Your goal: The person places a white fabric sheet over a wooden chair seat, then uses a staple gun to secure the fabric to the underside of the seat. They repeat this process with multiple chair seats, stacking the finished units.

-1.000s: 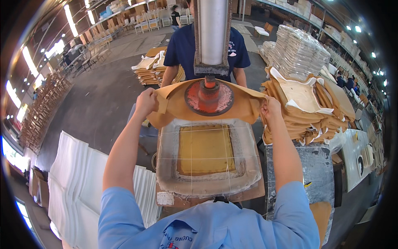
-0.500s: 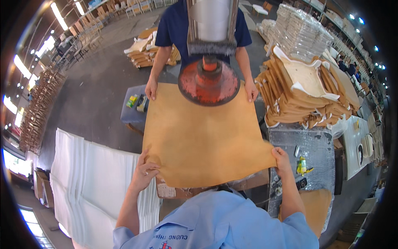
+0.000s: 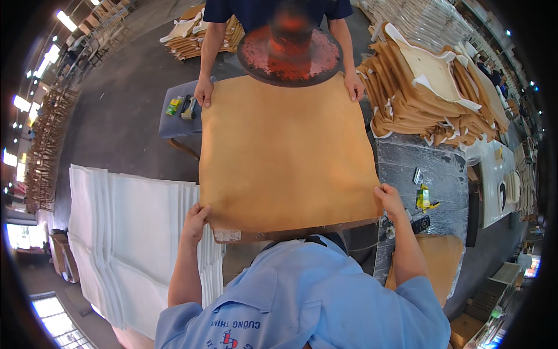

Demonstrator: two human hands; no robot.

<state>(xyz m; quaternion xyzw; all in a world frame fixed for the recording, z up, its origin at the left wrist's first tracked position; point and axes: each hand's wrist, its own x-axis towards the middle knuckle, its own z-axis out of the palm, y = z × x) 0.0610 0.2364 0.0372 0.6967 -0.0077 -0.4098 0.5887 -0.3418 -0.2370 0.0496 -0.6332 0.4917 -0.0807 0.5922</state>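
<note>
**Bench, side table and floor**

A tan sheet (image 3: 288, 157) lies spread flat over the work bench (image 3: 244, 235), covering nearly all of it. To the right, a grey side table (image 3: 436, 168) carries a yellow-green tool (image 3: 425, 198) and, at its far end, a stack of tan cut pieces (image 3: 430, 99). White foam sheets (image 3: 133, 232) lie piled on the floor (image 3: 116, 122) at left.

— Seen from above: large tan sheet (image 3: 288, 157) spread flat, left hand (image 3: 195, 221) and right hand (image 3: 389, 199) gripping its near corners.

— Far edge?

— Held by a co-worker's hands (image 3: 203, 92), under a round red press plate (image 3: 289, 53), blurred, possibly just above the sheet. Stacked white sheets (image 3: 133, 232) left, tan piles (image 3: 436, 87) right.
</note>
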